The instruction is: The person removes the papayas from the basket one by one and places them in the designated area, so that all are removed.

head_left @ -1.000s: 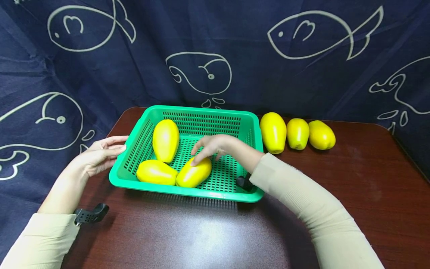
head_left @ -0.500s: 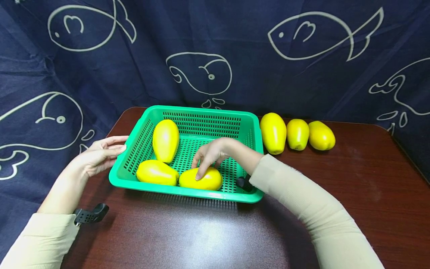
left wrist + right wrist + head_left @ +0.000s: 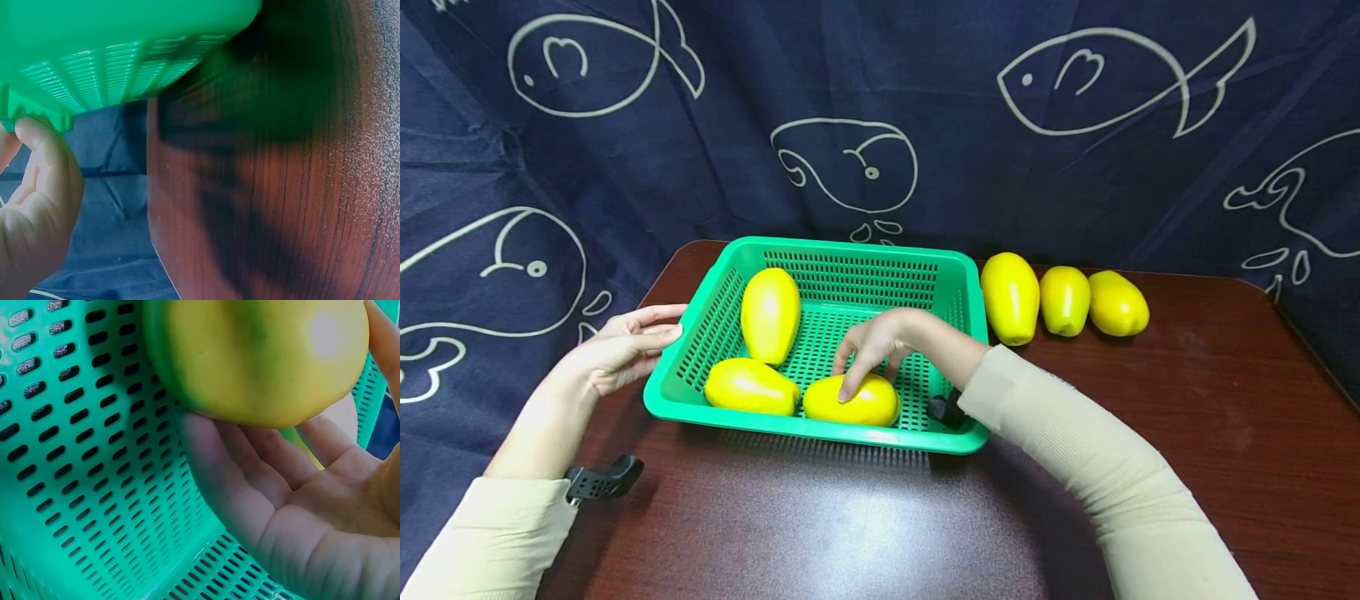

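Note:
A green plastic basket (image 3: 850, 245) stands on the table with three yellow papayas inside. My left hand (image 3: 617, 350) pinches its left rim between thumb and fingers; the left wrist view shows the thumb (image 3: 40, 134) at the edge. Inside the basket, my right hand (image 3: 876, 346) grips a papaya (image 3: 868, 408) from above, near the front wall. Seen from the right wrist, fingers (image 3: 219, 462) curl under the green-tinged papaya (image 3: 262, 369). Left of it lies another papaya (image 3: 748, 386), and a third papaya (image 3: 771, 315) rests farther back.
Right of the basket, a large papaya (image 3: 1011, 298), a smaller papaya (image 3: 1065, 300) and a tilted papaya (image 3: 1118, 302) line the back of the brown table (image 3: 1187, 400). A dark blue curtain (image 3: 955, 167) with fish drawings hangs behind.
The papaya under my right hand has turned from slanted to lying along the front wall and shifted right, leaving a small gap to its neighbour. My left hand stays at the rim.

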The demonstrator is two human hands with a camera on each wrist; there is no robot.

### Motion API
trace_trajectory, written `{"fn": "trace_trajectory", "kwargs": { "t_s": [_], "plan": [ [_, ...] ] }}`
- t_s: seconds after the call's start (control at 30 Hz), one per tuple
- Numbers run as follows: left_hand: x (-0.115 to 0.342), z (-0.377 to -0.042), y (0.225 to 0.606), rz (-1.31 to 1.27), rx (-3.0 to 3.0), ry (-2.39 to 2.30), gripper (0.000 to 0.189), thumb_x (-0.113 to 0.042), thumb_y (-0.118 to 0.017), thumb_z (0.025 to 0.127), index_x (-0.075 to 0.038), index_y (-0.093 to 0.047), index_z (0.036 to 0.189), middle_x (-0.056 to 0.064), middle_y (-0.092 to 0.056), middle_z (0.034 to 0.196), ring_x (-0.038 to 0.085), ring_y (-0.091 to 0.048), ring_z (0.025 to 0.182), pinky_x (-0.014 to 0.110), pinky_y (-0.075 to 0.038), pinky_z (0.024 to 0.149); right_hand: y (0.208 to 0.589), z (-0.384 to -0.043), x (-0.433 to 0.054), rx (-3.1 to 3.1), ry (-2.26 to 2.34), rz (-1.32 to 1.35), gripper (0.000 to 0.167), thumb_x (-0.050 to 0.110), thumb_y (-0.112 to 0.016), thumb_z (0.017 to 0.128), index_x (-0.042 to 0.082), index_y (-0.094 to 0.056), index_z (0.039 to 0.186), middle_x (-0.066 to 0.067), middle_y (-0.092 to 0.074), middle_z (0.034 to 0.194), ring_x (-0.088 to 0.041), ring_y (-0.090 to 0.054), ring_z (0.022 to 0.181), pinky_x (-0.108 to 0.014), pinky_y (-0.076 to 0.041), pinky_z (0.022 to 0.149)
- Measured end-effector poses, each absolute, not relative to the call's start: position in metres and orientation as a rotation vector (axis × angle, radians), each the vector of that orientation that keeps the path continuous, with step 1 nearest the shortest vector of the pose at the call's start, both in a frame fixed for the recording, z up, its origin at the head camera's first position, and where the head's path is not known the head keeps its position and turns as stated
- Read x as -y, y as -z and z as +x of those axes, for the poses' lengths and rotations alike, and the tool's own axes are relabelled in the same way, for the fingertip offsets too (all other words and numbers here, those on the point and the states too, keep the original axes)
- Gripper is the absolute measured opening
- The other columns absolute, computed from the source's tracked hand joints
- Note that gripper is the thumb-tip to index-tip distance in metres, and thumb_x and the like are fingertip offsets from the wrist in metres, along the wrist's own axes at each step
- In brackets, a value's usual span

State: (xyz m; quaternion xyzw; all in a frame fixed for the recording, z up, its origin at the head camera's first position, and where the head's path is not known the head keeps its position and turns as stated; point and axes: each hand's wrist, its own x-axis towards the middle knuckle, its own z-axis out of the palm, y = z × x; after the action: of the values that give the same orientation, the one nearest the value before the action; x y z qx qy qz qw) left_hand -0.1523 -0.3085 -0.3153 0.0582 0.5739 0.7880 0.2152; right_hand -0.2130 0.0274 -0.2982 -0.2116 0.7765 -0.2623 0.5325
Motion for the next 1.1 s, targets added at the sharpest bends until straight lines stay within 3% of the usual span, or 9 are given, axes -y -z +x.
{"fn": "trace_trajectory", "kwargs": {
  "t_s": [0.47, 0.77, 1.1],
  "plan": [
    [0.309, -0.152, 0.316, 0.137, -1.587, -2.182, 0.032, 0.006, -0.049, 0.093, -0.016, -0.068, 0.107, 0.005, -0.068, 0.097, 0.017, -0.067, 0.086, 0.029, -0.055, 0.073, 0.294, -0.214, -0.027, -1.84, 0.696, -0.516, 0.037, 0.022, -0.074, 0.079, 0.012, -0.062, 0.112, -0.006, -0.062, 0.102, -0.019, -0.056, 0.083, -0.037, -0.053, 0.069],
    [0.309, -0.152, 0.316, 0.152, -1.576, -2.187, 0.032, 0.006, -0.049, 0.093, -0.015, -0.068, 0.108, 0.004, -0.068, 0.098, 0.017, -0.066, 0.087, 0.029, -0.055, 0.074, 0.285, -0.217, -0.028, -1.855, 0.783, -0.478, 0.044, 0.024, -0.075, 0.077, 0.012, -0.058, 0.115, -0.007, -0.057, 0.111, -0.021, -0.056, 0.095, -0.039, -0.054, 0.074],
    [0.309, -0.152, 0.316, 0.147, -1.578, -2.195, 0.032, 0.006, -0.05, 0.093, -0.015, -0.068, 0.107, 0.004, -0.067, 0.098, 0.017, -0.066, 0.086, 0.029, -0.055, 0.074, 0.271, -0.222, -0.035, -1.848, 0.915, -0.461, 0.04, 0.024, -0.072, 0.08, 0.009, -0.058, 0.115, -0.009, -0.061, 0.104, -0.023, -0.056, 0.087, -0.039, -0.054, 0.076]
  ]
}}
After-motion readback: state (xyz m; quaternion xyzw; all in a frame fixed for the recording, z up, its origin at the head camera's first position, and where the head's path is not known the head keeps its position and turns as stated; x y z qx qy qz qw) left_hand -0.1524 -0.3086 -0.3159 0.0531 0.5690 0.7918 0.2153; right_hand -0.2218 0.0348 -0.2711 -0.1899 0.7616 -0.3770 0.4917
